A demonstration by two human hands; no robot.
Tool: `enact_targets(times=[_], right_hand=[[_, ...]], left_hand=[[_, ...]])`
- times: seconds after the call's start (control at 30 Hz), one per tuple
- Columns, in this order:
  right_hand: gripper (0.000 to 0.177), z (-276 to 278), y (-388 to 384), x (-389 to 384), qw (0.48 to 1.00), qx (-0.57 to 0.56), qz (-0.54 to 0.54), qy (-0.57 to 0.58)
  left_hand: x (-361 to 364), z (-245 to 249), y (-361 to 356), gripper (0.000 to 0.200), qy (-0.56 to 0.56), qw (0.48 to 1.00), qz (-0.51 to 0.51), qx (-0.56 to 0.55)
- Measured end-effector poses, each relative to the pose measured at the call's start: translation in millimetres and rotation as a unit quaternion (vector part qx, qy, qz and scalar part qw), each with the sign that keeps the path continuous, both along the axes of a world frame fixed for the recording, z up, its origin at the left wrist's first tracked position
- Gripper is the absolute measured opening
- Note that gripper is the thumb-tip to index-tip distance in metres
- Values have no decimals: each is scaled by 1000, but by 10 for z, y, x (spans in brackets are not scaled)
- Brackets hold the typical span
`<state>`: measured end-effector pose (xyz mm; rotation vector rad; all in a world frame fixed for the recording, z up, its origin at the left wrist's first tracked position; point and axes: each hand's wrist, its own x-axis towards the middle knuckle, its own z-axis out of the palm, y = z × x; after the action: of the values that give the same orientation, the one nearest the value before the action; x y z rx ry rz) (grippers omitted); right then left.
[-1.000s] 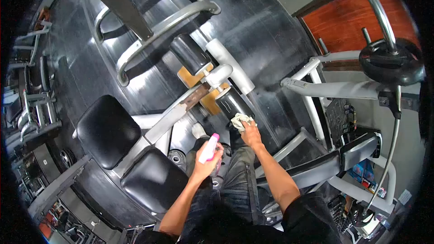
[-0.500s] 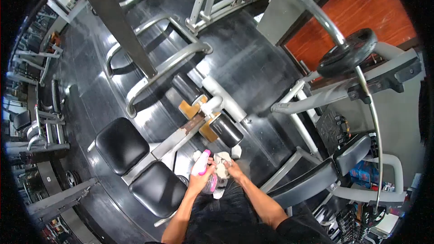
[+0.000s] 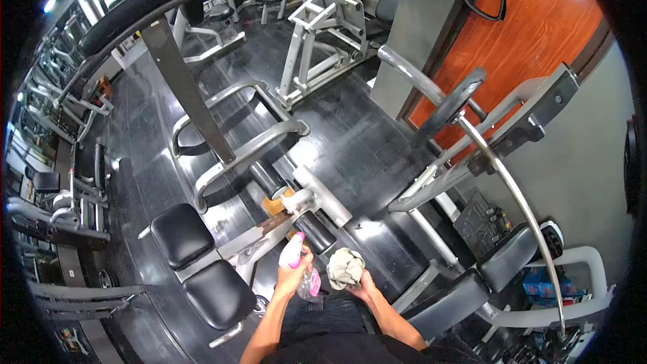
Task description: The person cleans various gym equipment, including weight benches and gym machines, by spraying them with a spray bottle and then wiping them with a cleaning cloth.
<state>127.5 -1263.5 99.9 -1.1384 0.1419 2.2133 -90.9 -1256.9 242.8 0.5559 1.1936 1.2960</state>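
Note:
My left hand [image 3: 292,275] is wrapped round a spray bottle [image 3: 292,252] with a pink and white head and a clear body. In my right hand [image 3: 364,286] is a crumpled pale cloth [image 3: 345,268], held apart from the bottle. Just beyond both hands stands a bench machine with black foam rollers [image 3: 314,230] on a grey frame. Its two black seat pads [image 3: 219,294] lie to the left of my left hand.
A barbell [image 3: 515,192] with a black plate [image 3: 450,108] rests on a rack at the right, above a black padded bench [image 3: 448,302]. Grey tubular frames [image 3: 253,152] stand ahead. An orange wooden door [image 3: 519,34] is at the back right.
The view has tilted up, showing more of the room. My right hand and the cloth have moved right, away from the bottle, and the cloth looks more bunched.

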Motion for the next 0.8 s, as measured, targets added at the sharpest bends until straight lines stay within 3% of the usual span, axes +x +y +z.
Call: enact_targets(times=[0.07, 0.17, 0.3, 0.43, 0.6, 0.8], right_hand=[[38, 55, 25, 306, 997, 18, -45, 58], [39, 340, 101, 728, 997, 16, -73, 32], [56, 617, 136, 1276, 985, 60, -114, 111], [62, 858, 173, 1563, 991, 46, -121, 10], [57, 663, 269, 1711, 976, 135, -146, 93], [49, 930, 435, 1666, 982, 143, -121, 0]], left_hand=[[145, 145, 39, 24, -15, 1000, 11, 9], [331, 294, 132, 26, -33, 999, 15, 29], [506, 443, 210, 29, -37, 998, 13, 40], [537, 542, 335, 27, 35, 998, 24, 47], [699, 577, 583, 24, 40, 996, 2, 82], [1036, 652, 881, 26, 23, 989, -53, 139]])
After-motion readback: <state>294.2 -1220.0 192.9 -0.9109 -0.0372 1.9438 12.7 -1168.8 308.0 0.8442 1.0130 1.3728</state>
